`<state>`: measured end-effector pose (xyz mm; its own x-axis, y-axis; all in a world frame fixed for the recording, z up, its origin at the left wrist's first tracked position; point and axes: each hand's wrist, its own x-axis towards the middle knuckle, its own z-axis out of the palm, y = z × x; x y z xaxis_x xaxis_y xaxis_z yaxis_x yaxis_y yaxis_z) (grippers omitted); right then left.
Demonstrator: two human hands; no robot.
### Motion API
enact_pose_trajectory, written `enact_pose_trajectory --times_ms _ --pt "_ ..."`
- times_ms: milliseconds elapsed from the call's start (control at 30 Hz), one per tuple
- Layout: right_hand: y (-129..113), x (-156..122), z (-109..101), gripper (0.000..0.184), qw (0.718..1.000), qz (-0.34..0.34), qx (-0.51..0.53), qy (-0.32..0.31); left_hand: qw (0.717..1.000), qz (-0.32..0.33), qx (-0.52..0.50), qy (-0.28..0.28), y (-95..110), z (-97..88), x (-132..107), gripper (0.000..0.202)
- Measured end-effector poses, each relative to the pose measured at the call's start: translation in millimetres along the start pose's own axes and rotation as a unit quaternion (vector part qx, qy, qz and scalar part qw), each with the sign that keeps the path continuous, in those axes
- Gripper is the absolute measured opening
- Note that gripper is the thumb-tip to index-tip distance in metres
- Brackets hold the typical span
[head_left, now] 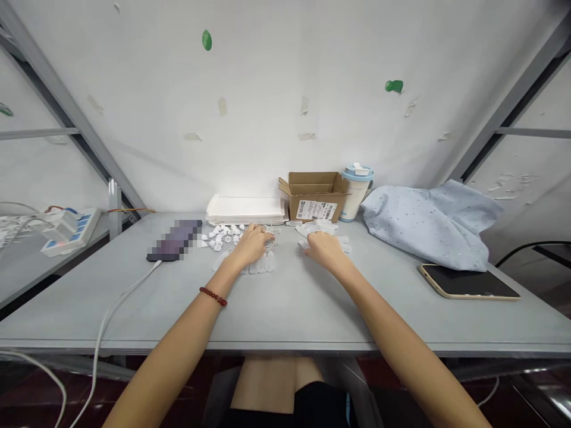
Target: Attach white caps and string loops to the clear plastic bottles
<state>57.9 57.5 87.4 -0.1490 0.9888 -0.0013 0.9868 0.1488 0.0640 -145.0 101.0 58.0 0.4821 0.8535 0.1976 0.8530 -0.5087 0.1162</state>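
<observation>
Here, the left hand point(252, 244) lies palm-down, fingers curled over a row of small translucent caps point(262, 265) on the matte grey table point(289, 309); whether it grips one cannot be told. The right hand point(323, 247) lies curled on clear pieces point(343, 241), its grasp hidden. Round white discs point(220, 235) lie scattered to the left, and a cardboard box point(314, 193) stands behind.

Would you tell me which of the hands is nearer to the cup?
Right. The right hand lies on the table on the near side of the cup, slightly left of it; the left hand lies farther left, beside the small white pieces.
</observation>
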Motion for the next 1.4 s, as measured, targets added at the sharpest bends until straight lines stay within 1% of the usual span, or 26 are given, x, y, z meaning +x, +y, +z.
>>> enact_pose_trajectory --times_ms 67,167,267,433,700,833,933,1033,1067,1133,1200,1267,1333,1400 --pt "-1 -1 -1 0.022 1.000 -0.002 -0.002 -0.003 1.000 -0.005 0.019 -0.009 2 -1.0 0 0.051" --pt "-2 -2 -2 0.023 1.000 -0.004 0.000 -0.006 0.999 0.001 0.040 -0.008 2 -1.2 0 0.046" --pt "-3 -3 -2 0.022 1.000 -0.007 0.003 -0.003 0.999 0.010 0.049 0.007 1 -0.6 1 0.043" --pt "-3 -4 -1 0.020 1.000 -0.013 0.003 0.000 0.998 0.009 0.039 0.047 -3 -0.2 2 0.047" --pt "-5 -4 1 0.021 1.000 -0.021 0.006 0.007 0.991 0.005 -0.036 0.132 -5 0.1 3 0.051" --pt "-5 -3 2 0.019 0.999 -0.020 0.030 0.034 0.984 0.008 -0.070 0.162 -4 -1.5 3 0.054" --pt "-5 -1 2 0.019 0.995 -0.014 0.077 0.062 0.975 0.005 -0.122 0.187 -1 -6.6 1 0.050" --pt "-5 0 3 0.018 0.988 -0.017 0.128 0.080 0.953 -0.031 -0.221 0.205 3 -14.4 -1 0.035" --pt "-5 1 3 0.017 0.986 -0.022 0.142 0.085 0.940 -0.048 -0.265 0.208 4 -16.8 -2 0.030" --pt "-6 1 4 0.016 0.981 -0.031 0.164 0.097 0.905 -0.082 -0.362 0.208 5 -20.8 -4 0.022" --pt "-7 2 6 0.018 0.977 -0.039 0.182 0.109 0.866 -0.105 -0.447 0.200 5 -23.2 -6 0.023" --pt "-9 2 7 0.019 0.973 -0.046 0.195 0.115 0.835 -0.117 -0.502 0.191 5 -24.5 -7 0.026" --pt "-11 1 8 0.019 0.971 -0.053 0.203 0.116 0.818 -0.122 -0.530 0.188 5 -25.3 -8 0.026" --pt "-13 0 9 0.018 0.969 -0.061 0.210 0.114 0.810 -0.126 -0.542 0.187 6 -26.2 -9 0.026"
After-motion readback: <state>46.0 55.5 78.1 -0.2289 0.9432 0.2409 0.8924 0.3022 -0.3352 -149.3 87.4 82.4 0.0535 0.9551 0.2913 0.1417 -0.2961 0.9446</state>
